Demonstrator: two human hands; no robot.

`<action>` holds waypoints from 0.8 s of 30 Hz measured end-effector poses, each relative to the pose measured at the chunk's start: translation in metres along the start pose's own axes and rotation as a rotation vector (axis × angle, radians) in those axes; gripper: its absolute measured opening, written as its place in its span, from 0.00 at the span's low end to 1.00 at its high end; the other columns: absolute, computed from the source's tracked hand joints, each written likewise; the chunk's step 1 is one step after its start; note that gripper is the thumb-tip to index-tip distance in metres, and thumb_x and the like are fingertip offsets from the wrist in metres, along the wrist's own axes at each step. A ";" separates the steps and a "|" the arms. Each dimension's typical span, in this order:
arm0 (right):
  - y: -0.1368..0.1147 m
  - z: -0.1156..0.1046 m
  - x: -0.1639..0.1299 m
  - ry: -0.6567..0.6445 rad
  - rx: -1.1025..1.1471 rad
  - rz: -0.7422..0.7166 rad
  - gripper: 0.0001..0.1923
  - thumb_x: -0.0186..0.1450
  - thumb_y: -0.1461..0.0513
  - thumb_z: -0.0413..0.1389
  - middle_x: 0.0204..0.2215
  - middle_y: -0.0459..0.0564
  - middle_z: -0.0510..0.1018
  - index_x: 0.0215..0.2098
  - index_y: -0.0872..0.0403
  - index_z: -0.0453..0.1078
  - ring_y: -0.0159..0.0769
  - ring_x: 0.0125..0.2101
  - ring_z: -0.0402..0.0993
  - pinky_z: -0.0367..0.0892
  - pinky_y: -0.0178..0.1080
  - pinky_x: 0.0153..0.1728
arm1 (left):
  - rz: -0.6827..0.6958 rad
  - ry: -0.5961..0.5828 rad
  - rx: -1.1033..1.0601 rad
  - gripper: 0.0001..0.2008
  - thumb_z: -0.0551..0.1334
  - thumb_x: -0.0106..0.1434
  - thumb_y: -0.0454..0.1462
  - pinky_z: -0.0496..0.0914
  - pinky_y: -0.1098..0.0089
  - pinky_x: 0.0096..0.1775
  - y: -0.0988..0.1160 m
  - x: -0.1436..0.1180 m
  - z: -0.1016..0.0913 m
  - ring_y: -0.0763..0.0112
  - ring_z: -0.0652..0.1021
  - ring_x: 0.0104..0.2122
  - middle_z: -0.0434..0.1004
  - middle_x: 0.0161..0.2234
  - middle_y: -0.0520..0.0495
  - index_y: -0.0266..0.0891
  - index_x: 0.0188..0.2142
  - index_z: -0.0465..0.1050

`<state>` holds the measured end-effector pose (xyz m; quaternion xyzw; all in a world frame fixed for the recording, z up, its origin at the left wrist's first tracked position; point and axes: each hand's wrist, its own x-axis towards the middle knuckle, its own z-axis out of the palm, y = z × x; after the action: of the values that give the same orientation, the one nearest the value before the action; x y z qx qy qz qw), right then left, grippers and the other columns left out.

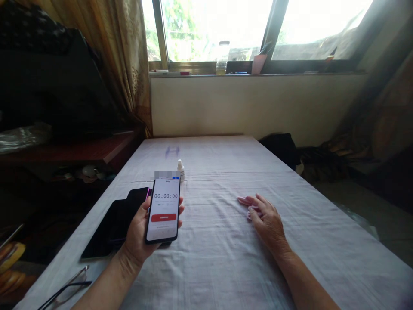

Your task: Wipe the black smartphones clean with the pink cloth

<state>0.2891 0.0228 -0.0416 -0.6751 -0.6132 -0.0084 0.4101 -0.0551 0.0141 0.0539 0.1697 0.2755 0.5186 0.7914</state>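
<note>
Phone (163,211) with a zeroed timer stands upright in the left hand (142,232), fingers (180,206) wrapped round its edges, long axis pointing away. Right hand (266,219) lies flat and open on the cloth-covered bench (226,258), well apart to the phone's right, touching a pink strip (247,200).

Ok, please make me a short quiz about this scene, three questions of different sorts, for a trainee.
1. True or false: the left hand holds a phone whose screen shows 00:00:00.
2. Where is the right hand? A) flat on the white sheet B) holding a cup C) on the window sill
3. Fill in: behind the phone stands a small white ____.

Key: 1 true. 2 A; pink items lie under its fingertips, too small to identify. 3 bottle.
</note>
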 end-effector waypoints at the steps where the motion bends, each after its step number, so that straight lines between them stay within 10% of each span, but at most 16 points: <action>1: 0.001 0.001 0.000 -0.006 -0.005 0.003 0.21 0.64 0.56 0.48 0.52 0.60 0.77 0.48 0.53 0.76 0.50 0.54 0.70 0.65 0.54 0.54 | 0.028 0.010 0.020 0.28 0.49 0.73 0.46 0.77 0.50 0.43 0.006 -0.002 0.000 0.46 0.80 0.48 0.75 0.54 0.28 0.32 0.65 0.60; 13: 0.011 0.006 -0.002 -0.014 0.013 0.020 0.24 0.63 0.52 0.47 0.54 0.60 0.75 0.49 0.52 0.76 0.53 0.53 0.70 0.66 0.57 0.52 | 0.329 0.194 0.438 0.29 0.41 0.75 0.48 0.78 0.53 0.43 0.109 -0.018 -0.003 0.52 0.82 0.46 0.79 0.50 0.31 0.32 0.60 0.67; 24: 0.016 0.012 -0.003 0.001 -0.044 0.004 0.23 0.62 0.53 0.47 0.54 0.59 0.75 0.49 0.51 0.75 0.54 0.52 0.71 0.67 0.57 0.51 | 0.282 0.558 0.908 0.23 0.49 0.74 0.50 0.78 0.57 0.41 0.188 0.021 -0.053 0.58 0.80 0.43 0.76 0.50 0.37 0.36 0.54 0.70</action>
<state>0.2960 0.0283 -0.0597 -0.6853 -0.6112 -0.0213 0.3953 -0.2181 0.1090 0.1107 0.3854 0.6455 0.4740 0.4584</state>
